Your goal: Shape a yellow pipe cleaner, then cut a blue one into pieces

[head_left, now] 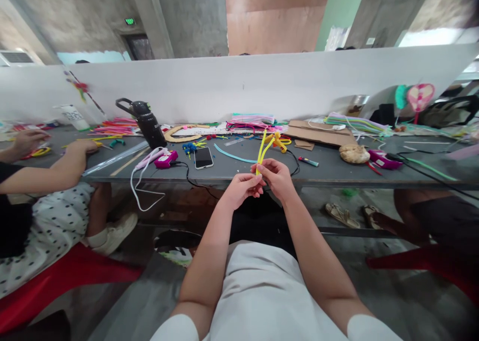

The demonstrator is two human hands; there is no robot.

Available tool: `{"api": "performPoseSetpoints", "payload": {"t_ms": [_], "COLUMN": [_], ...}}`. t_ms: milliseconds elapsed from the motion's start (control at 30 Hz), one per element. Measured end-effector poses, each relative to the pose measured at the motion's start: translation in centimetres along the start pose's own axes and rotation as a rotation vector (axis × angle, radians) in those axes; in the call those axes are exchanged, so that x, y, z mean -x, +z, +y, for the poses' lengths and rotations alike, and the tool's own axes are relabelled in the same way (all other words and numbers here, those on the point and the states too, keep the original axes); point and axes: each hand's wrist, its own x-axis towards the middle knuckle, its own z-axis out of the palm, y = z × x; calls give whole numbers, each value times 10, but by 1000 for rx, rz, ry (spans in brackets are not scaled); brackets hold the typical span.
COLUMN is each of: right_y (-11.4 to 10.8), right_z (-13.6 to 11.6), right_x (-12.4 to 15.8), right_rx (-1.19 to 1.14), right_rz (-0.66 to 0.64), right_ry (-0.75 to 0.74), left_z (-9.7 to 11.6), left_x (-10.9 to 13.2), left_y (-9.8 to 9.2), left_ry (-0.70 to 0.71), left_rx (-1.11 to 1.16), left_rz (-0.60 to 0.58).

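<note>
White short-sleeved shirt cloth (262,286) is seen nearest, with both bare forearms extended forward from it. A long, smooth white partition (209,86) is set along the far side of a long, dark grey table (175,176). At left, a person in white cloth with black dots (60,216) is seated at the same table. Flat brown cardboard pieces (318,133) are laid right of centre; a black cylindrical bottle with a looped handle (149,129) is placed at left.

By the right hand (279,178), thin, bright-yellow bent strips (261,157) are pinched between thumb and fingertips. Their lower part is met by the thumb and fingers of the left hand (242,188), also drawn together; exact contact there cannot be told. The strips are held roughly upright at the table's near edge, upper ends fanned apart. A white-edged, dark-screened phone (203,158) is laid to the left; a slim red-and-teal stick (309,162), to the right.
</note>
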Motion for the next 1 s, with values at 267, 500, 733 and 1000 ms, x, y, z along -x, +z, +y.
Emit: {"api": "performPoseSetpoints", "payload": {"t_ms": [267, 500, 733, 1000], "right_y": [0, 1, 1, -1], "right_z": [0, 4, 3, 3], "right_x": [-2, -4, -3, -3], "right_rx": [-75, -18, 78, 80], "right_rz": [51, 71, 16, -48], "right_ry": [77, 126, 104, 70], "left_z": [-6, -12, -12, -11], "left_x": [-3, 1, -2, 2], "left_y": [1, 2, 2, -2], "left_ry": [-11, -33, 32, -27], "left_rx": [-3, -56, 8, 230], "left_rz": [40, 84, 175, 86]}}
